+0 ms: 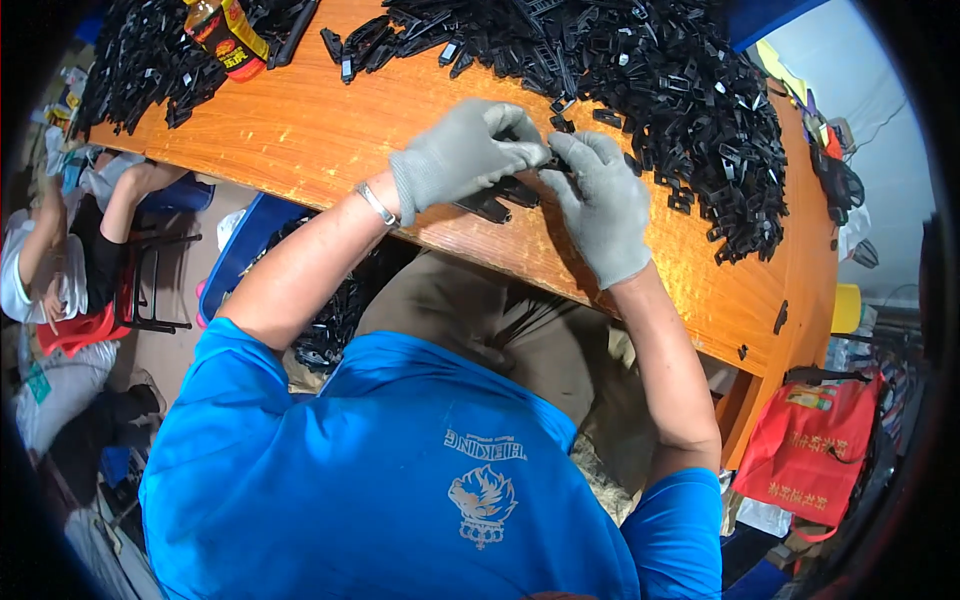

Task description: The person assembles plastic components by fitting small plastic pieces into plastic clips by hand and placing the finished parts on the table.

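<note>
The work seems to be in the middle of handling one small black part (558, 166), and this piece is not yet put down. It is between the two hands, at their fingertips, and mostly covered by the gloves. What is finished, I cannot tell with certainty: no group of parts looks clearly different from the others. Much seems to be left, because a large heap (680, 90) of black parts lies beyond the hands and to the right of them. A second heap (140, 65) lies far to the left, with a bottle (228, 40) at its side. Whether one of these heaps is already done, the view does not show.

The right hand (605, 205) is bent, with its thumb and forefinger brought near together, and it appears to pinch the small part. The left hand (462, 155) has its fingers curled and its thumb reaching to the same place; whether it also grips, I cannot tell. Just under the left hand, near the close edge of the worktop (300, 130), there are longer black parts (484, 207); it is not clear if they lie there or are kept by the palm. Two loose pieces (781, 317) are well to the right of the right hand.
</note>
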`<state>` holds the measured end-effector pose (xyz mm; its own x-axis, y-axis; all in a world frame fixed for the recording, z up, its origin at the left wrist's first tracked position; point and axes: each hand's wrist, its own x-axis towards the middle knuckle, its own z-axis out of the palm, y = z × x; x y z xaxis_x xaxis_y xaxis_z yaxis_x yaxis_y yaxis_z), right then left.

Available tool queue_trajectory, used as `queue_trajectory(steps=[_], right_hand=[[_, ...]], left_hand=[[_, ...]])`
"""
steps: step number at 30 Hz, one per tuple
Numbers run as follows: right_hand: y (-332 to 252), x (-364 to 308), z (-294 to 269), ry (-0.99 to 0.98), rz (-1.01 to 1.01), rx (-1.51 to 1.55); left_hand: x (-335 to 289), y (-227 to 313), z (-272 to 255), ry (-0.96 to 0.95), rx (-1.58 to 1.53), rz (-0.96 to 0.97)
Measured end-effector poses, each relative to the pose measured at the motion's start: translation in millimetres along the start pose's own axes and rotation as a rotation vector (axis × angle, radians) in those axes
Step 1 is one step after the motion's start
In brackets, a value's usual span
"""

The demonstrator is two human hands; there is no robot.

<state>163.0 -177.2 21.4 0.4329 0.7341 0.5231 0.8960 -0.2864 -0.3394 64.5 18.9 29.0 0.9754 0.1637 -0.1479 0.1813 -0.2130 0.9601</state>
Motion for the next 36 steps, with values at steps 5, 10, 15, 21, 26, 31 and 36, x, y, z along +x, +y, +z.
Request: queue_trajectory(steps=[5,10,15,21,26,31,36], right_hand=[[6,-3,12,-0.028,0.011,0.036],[23,3,13,-0.094,0.12,-0.037],[29,9,15,-0.199,0.17,-0.097],[29,21,21,-0.284,0.105,-0.089],[25,31,27,-0.341,0.068,-0.122],[28,20,8,-0.364,0.126,-0.009],[43,35,17,-0.145,0.29,-0.086]], left_hand=[[-3,-7,-2,-0.009,0.0,0.037],[7,-25,-13,0.305,0.523,0.325],[21,-57,-16,0.307,0.734,0.479],[25,-56,-8,0.332,0.789,0.505],[23,-45,-13,0.274,0.795,0.417],[9,-31,-52,-0.027,0.688,0.413],[55,-5,-25,0.448,1.034,0.542]])
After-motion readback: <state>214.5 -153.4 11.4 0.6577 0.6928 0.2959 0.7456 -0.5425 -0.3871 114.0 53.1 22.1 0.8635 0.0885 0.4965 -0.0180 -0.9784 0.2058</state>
